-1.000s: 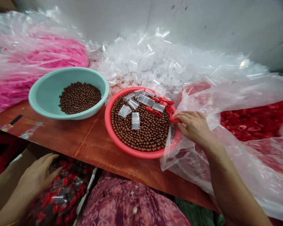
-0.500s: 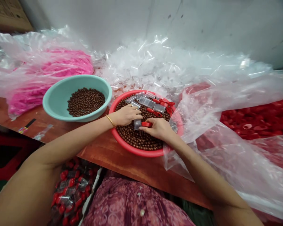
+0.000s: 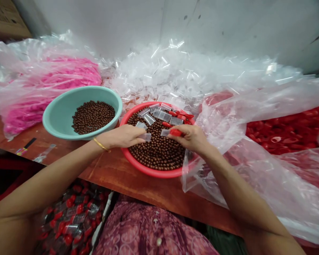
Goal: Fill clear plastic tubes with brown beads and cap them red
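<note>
A red basin (image 3: 149, 169) full of small brown balls (image 3: 159, 152) sits on the wooden table, with several clear little boxes (image 3: 162, 115) and red caps (image 3: 180, 115) lying on the balls at its far side. My left hand (image 3: 122, 136) hovers over the basin's left part, fingers pinched on a small clear box (image 3: 146, 136). My right hand (image 3: 192, 138) is over the basin's right side, closed on a red cap (image 3: 175, 132) with a clear piece beside it. The two hands are a short gap apart.
A teal bowl (image 3: 58, 117) of brown balls stands left of the basin. Bags of pink parts (image 3: 50, 81), clear boxes (image 3: 180, 74) and red caps (image 3: 284, 131) line the back and right. A box of finished red-capped pieces (image 3: 71, 216) sits below the table edge.
My left hand came up from the low box to the basin and picked up a clear box. My right hand took a red cap from the basin's right rim and moved toward the middle.
</note>
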Motion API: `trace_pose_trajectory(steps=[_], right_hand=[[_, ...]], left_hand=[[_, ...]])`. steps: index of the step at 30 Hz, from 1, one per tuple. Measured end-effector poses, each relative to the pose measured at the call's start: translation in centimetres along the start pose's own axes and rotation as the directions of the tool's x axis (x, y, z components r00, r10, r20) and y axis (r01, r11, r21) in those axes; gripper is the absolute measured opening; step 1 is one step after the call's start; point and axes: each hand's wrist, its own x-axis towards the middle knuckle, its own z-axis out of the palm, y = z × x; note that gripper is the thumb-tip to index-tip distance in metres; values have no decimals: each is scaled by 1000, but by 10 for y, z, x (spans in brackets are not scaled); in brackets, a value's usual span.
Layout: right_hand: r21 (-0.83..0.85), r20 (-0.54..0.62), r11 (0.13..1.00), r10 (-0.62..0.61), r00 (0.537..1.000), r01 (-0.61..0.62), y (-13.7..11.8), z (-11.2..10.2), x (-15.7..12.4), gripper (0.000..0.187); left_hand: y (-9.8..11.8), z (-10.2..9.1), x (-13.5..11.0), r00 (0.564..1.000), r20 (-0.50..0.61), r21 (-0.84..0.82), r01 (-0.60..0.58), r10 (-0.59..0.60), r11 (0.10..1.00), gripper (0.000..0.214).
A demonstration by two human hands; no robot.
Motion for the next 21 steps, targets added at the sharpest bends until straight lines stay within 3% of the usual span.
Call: trace_pose_trajectory(steps=[3,5,7,10,15,18,21], right_hand=[[-113,-74,965,229,971,-236,20,-13,13,31],[-147,-199,907,363,910,-394,27,-13,21,43],[-95,-304,884,413,858,-459,27,-6,23,56],[47,-353,929,360,864,-368,19,9,16,50],[186,-316,972,199,928,-145,10,28,0,33],[291,-376,949,228,898,-120,15,28,-2,33],[437,-398,888,333,855,-142,22,26,-1,39]], left_hand=[[5,-2,-8,994,69,-37,88,-85,995,32],[14,1,-5,986,111,23,120,-122,993,33],[22,7,3,977,144,134,136,-155,982,30],[33,18,20,972,171,230,120,-162,966,26],[41,40,50,988,105,127,102,-116,987,28],[40,50,67,985,77,-18,159,-157,987,22],[33,54,77,982,69,-332,191,-178,924,12]])
